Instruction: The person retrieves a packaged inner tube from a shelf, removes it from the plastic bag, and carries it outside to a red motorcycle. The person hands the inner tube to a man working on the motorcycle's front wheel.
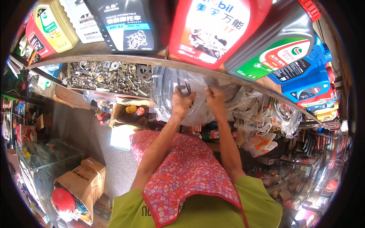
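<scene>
Here, hands (199, 99) pinch crinkly clear bag (167, 89).

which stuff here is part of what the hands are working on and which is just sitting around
In hand:
left hand
right hand
clear crinkled plastic bag
thin black cables inside it

Lying about:
pile of loose metal nuts and bolts
red plastic oil jug
grey plastic oil jug
brown cardboard box

both my forearms reach up and forward, bare, nearly parallel. my left hand (181, 102) is curled, fingers pinched closed. my right hand (215, 99) sits just beside it, fingers bent and gripping, knuckles toward me.
</scene>
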The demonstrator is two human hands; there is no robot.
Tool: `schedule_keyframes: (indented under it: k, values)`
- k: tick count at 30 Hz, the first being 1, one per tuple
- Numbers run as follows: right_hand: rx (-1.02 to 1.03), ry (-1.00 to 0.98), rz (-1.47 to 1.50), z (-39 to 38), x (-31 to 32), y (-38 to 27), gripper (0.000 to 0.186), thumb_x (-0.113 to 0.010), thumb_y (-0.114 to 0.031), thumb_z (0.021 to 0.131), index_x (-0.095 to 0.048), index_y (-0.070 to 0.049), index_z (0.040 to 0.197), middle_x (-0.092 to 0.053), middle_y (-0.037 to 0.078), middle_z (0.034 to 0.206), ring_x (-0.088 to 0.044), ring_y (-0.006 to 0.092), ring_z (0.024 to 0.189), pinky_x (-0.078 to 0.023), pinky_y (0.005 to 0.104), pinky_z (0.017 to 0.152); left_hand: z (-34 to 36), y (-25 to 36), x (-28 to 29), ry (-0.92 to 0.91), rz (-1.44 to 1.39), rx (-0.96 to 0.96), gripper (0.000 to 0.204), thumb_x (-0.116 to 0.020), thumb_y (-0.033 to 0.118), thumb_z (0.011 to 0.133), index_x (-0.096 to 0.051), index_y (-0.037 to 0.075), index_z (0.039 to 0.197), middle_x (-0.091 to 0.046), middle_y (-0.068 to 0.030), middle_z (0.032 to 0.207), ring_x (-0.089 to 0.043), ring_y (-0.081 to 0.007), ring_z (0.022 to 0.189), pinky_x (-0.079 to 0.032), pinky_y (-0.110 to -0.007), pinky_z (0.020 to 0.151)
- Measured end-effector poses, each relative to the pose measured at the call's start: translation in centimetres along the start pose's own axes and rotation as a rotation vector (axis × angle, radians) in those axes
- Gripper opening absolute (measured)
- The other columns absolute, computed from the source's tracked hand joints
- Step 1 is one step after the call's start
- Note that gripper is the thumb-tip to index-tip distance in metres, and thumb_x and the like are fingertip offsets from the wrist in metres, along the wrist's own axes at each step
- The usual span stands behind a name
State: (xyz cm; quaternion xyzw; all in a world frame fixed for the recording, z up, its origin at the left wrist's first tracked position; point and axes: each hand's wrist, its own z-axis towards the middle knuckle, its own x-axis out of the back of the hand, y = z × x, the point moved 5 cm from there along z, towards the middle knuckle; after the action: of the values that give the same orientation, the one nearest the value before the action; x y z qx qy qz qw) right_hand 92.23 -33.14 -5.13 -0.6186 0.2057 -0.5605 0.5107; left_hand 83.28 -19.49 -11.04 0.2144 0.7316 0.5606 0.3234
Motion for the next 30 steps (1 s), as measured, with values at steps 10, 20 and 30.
schedule_keyframes:
  k: [10, 20, 30]
  values:
    - [0.148, 0.151, -0.588, -3.9, -0.9, -4.3, 0.025, -0.061, -0.025, 0.084, -0.062, -0.001, 0.092, -0.065, 0.019, 0.08, -0.063, 0.0387, 0.072, -0.049, 0.047, 0.066, 5.9, 3.3, 0.9, -0.126, 0.051, 0.125, 0.037, -0.068, -0.003, 0.068, -0.054, -0.002, 0.102, -0.064, -0.012, 0.075, -0.063, -0.0209, 0.061, -0.052, -0.032, 0.053]
    - [0.004, 0.329, -0.701, -0.3, -0.6, -0.6, 0.021, -0.057, -0.024, 0.084, -0.059, -0.003, 0.081, -0.063, 0.017, 0.081, -0.062, 0.0383, 0.069, -0.049, 0.0492, 0.064, 8.3, 5.0, 17.8, -0.412, 0.131, 0.234, 0.024, -0.061, 0.002, 0.067, -0.062, 0.0, 0.091, -0.059, -0.0047, 0.084, -0.054, -0.0161, 0.077, -0.046, -0.03, 0.079]
    - [0.053, 0.133, -0.816, 1.9, -0.7, 0.6, 0.03, -0.062, -0.026, 0.082, -0.062, 0.001, 0.095, -0.064, 0.021, 0.094, -0.063, 0.0391, 0.082, -0.049, 0.0486, 0.071, -5.6, 10.1, 31.0, 0.222, -0.372, 0.196, 0.028, -0.061, -0.001, 0.06, -0.065, -0.002, 0.088, -0.063, -0.007, 0.074, -0.06, -0.0177, 0.064, -0.05, -0.028, 0.061]
